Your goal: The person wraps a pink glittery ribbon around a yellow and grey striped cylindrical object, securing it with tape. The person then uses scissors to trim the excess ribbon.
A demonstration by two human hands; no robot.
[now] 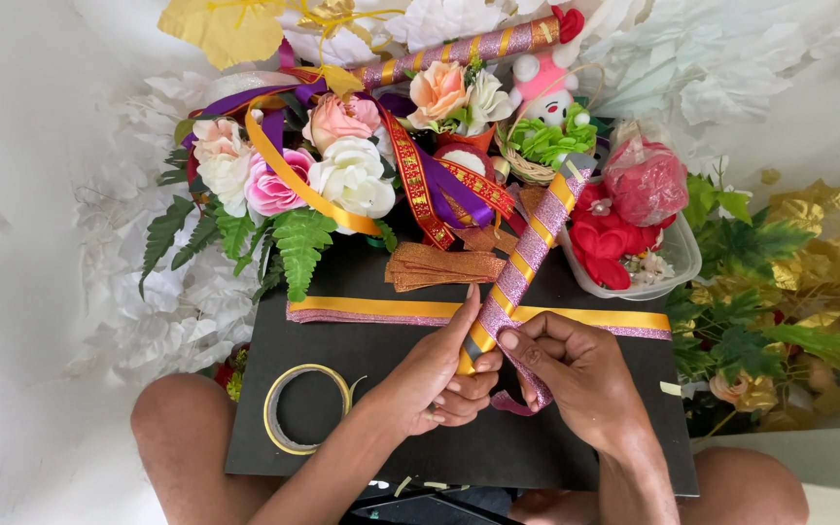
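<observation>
Holding a long stick wrapped in spiralling pink glitter and gold ribbon (527,262), its long axis running up-right away from both grips over the black board (342,428); left hand (435,384) closed around its lower end, right hand (576,374) pinching the loose pink glitter ribbon tail (515,401) just beside it.

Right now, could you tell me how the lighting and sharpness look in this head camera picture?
Head view: bright, even daylight; the white leaves at the top and the pale floor are nearly blown out. The left hand and right hand on the striped stick are sharp, with soft shadows on the black board. Edges look slightly stretched.
</observation>
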